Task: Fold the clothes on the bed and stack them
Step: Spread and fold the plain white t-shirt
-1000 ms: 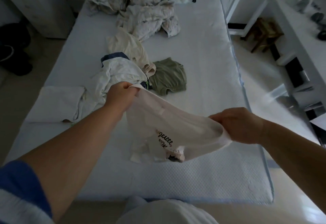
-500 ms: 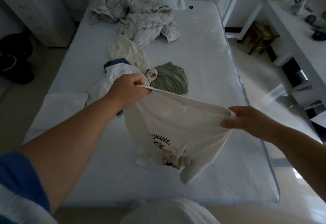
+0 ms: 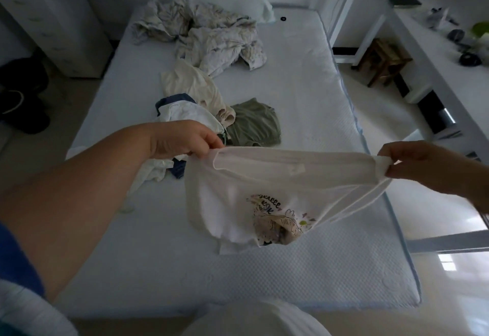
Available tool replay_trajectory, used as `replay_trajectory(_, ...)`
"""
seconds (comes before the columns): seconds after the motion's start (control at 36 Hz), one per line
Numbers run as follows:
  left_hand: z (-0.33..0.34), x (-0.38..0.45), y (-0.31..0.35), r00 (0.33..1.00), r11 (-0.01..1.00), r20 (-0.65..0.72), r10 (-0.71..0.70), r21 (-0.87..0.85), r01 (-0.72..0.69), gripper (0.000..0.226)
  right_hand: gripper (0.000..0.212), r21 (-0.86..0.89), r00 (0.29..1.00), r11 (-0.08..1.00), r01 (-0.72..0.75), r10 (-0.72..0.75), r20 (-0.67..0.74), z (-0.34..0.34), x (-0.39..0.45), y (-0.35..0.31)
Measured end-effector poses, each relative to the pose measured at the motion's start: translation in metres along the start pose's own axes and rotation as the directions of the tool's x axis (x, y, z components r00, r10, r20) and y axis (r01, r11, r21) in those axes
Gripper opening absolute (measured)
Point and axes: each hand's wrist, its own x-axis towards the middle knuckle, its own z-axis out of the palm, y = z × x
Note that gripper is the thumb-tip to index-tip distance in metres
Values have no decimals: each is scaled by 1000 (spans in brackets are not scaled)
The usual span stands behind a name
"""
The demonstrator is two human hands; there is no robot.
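Observation:
A white printed T-shirt (image 3: 232, 198) hangs stretched above the bed (image 3: 304, 92), its lower end resting on the mattress. My left hand (image 3: 185, 138) pinches its top edge at the left, and my right hand (image 3: 420, 162) pinches the same edge at the right. Behind the shirt lie an olive garment (image 3: 254, 121), a cream garment (image 3: 190, 84) and a white-and-blue garment (image 3: 182, 112). A crumpled pale heap (image 3: 211, 36) sits near the head of the bed. A folded white piece (image 3: 71, 153) shows past my left forearm.
A white drawer unit (image 3: 53, 18) and dark bags (image 3: 21, 95) stand left of the bed. On the right are a wooden stool (image 3: 383, 60) and a white desk (image 3: 436, 44) with small items. A small black ring (image 3: 283, 18) lies by the pillow (image 3: 238, 5).
My hands have moved apart and pulled the shirt's top edge taut. The shirt now hangs wider and higher, with its print facing me.

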Motion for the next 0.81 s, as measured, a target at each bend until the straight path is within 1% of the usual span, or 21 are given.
replay_trajectory(0.06,1,3,-4,997,993,-73,8,119,1,25,43,-35,999,999,23,-24,-33,-1,0,-1)
replay_trajectory(0.14,3,9,-13,965,965,-258,41,261,28,18,44,-20,990,997,77,-79,-119,3,1,-5)
replay_trajectory(0.17,3,11,-16,948,956,-313,51,292,45,22,48,7,983,995,103,-101,-156,5,2,-7)
replay_trajectory(0.19,3,12,-19,931,951,-361,59,303,57,33,50,25,975,991,133,-126,-186,7,2,-9)
replay_trajectory(0.22,4,13,-23,913,955,-403,65,289,60,42,50,36,969,988,153,-142,-200,9,1,-12)
replay_trajectory(0.25,4,13,-26,891,963,-447,76,266,51,45,48,59,967,984,166,-150,-207,11,1,-16)
replay_trajectory(0.31,6,14,-28,839,974,-535,100,225,27,42,40,193,968,966,173,-130,-214,15,-2,-25)
replay_trajectory(0.36,6,13,-25,771,986,-625,121,168,-19,37,28,333,970,929,160,-84,-229,17,-4,-32)
replay_trajectory(0.42,2,12,-15,700,986,-695,166,125,-110,33,23,384,959,911,147,-36,-281,19,-5,-35)
replay_trajectory(0.47,-6,8,1,631,973,-744,221,120,-199,30,18,349,936,928,127,4,-352,18,-4,-36)
replay_trajectory(0.53,-17,3,21,577,946,-754,314,197,-258,27,13,275,914,958,82,37,-404,14,-4,-41)
replay_trajectory(0.58,-28,-1,44,545,913,-735,403,280,-298,26,11,197,894,979,50,44,-446,6,-4,-47)
replay_trajectory(0.64,-38,-6,70,516,886,-724,458,323,-333,30,12,118,857,991,63,7,-515,-3,-5,-57)
replay_trajectory(0.67,-44,-8,83,499,875,-723,478,338,-348,31,13,57,821,996,69,-24,-570,-9,-5,-62)
replay_trajectory(0.75,-64,-16,119,433,848,-738,518,378,-372,27,9,-117,662,991,64,-130,-738,-27,-8,-85)
replay_trajectory(0.81,-77,-22,139,379,831,-749,543,416,-369,29,9,-192,602,980,59,-188,-776,-41,-11,-101)
